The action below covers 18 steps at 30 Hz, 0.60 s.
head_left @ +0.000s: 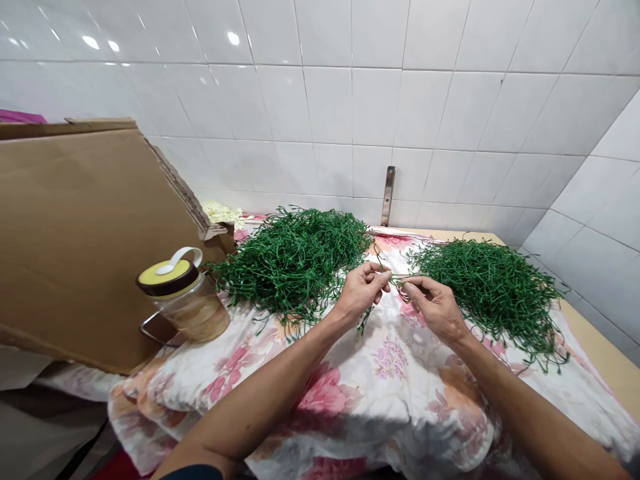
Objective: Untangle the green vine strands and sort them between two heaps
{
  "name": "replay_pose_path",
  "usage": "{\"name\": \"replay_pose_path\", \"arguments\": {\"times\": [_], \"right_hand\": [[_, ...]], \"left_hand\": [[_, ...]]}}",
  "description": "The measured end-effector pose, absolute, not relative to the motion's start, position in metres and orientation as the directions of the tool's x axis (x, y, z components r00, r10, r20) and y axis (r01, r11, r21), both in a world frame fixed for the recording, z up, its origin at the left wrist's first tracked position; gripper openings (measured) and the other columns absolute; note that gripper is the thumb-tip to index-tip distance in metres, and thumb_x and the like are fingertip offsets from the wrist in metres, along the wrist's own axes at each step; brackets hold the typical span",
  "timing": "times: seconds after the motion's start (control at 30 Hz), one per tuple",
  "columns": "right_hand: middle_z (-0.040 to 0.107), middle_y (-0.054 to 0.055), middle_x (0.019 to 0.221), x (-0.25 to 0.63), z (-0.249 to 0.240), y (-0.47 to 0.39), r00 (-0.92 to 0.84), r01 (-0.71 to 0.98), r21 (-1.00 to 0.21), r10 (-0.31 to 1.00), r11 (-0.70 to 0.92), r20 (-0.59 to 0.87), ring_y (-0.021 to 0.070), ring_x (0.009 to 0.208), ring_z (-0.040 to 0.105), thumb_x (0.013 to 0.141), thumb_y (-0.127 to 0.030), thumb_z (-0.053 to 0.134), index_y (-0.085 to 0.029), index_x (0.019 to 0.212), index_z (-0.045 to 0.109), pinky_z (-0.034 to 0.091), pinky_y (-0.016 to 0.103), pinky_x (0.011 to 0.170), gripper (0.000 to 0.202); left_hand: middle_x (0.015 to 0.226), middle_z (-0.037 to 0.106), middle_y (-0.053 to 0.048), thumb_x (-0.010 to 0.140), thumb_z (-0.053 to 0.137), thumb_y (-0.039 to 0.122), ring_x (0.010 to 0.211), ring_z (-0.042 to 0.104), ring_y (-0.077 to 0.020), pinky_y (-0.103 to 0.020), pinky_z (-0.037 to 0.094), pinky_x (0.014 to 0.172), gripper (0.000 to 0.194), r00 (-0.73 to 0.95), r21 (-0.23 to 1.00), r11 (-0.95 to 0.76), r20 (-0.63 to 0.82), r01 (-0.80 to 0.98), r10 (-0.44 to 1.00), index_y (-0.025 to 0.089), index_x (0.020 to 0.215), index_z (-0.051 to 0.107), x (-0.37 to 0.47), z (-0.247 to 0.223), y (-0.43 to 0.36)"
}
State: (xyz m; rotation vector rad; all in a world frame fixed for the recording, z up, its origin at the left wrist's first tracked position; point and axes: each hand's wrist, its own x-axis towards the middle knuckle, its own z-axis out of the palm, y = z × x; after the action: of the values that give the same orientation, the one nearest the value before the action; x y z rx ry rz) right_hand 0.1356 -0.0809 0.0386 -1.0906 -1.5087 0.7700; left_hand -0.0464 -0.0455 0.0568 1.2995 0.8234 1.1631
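Observation:
Between two heaps of thin green stems, my left hand point(366, 288) pinches one or more slender stems point(379, 257) with thumb and fingertips. My right hand point(434, 307) is closed just to its right, its thumb and fingers pinching the thin strands that run between both hands. The left heap of green stems point(300, 257) lies beyond my left wrist. On the other side, the right heap of green stems point(493, 287) spreads beside my right hand. These look like artificial plant stems with small knobs at the tips. How many pieces I hold cannot be made out.
A flowered cloth point(390, 393) covers the table, with bare wood point(595, 340) along the right edge. At left stand a large cardboard box point(90, 240) and a lidded jar point(193, 310). Pale yellow pieces point(223, 213) lie behind. A tiled wall point(377, 107) with a metal bracket point(388, 197) closes the back.

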Motion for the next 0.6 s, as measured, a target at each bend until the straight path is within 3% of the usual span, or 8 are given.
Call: {"name": "replay_pose_path", "arguments": {"times": [0.17,0.37,0.6], "right_hand": [[0.074,0.007,0.091,0.135,0.038,-0.08,-0.016,0.215,-0.909,0.932,0.357,0.362,0.0185,0.072,0.063,0.089,-0.044,0.07,-0.02,0.097,0.078,0.048,0.029,0.059,0.027],[0.074,0.007,0.094,0.137,0.039,-0.08,-0.028,0.235,-0.886,0.914,0.399,0.404,0.0194,0.078,0.064,0.088,-0.043,0.071,-0.021,0.094,0.077,0.05,0.031,0.067,0.024],[0.073,0.007,0.091,0.14,0.038,-0.079,0.012,0.24,-0.899,0.925,0.366,0.38,0.0193,0.076,0.063,0.09,-0.046,0.069,-0.02,0.098,0.075,0.048,0.029,0.061,0.028]], "left_hand": [[0.064,0.066,0.001,0.078,0.076,0.055,0.041,0.046,-0.0068,-0.02,0.035,0.041,0.046,0.179,0.985,-0.154,0.166,-0.078,0.97,0.017,0.094,0.056,-0.047,0.047,-0.041],[0.064,0.065,-0.001,0.083,0.069,0.058,0.045,0.05,-0.0073,-0.021,0.037,0.045,0.046,0.218,0.978,-0.201,0.185,0.056,0.958,0.016,0.071,0.059,-0.049,0.047,-0.041],[0.065,0.058,0.003,0.077,0.078,0.042,0.047,0.048,-0.0063,-0.02,0.037,0.045,0.031,0.248,0.975,-0.207,0.221,-0.081,0.943,0.015,0.079,0.063,-0.049,0.057,-0.045]]}}
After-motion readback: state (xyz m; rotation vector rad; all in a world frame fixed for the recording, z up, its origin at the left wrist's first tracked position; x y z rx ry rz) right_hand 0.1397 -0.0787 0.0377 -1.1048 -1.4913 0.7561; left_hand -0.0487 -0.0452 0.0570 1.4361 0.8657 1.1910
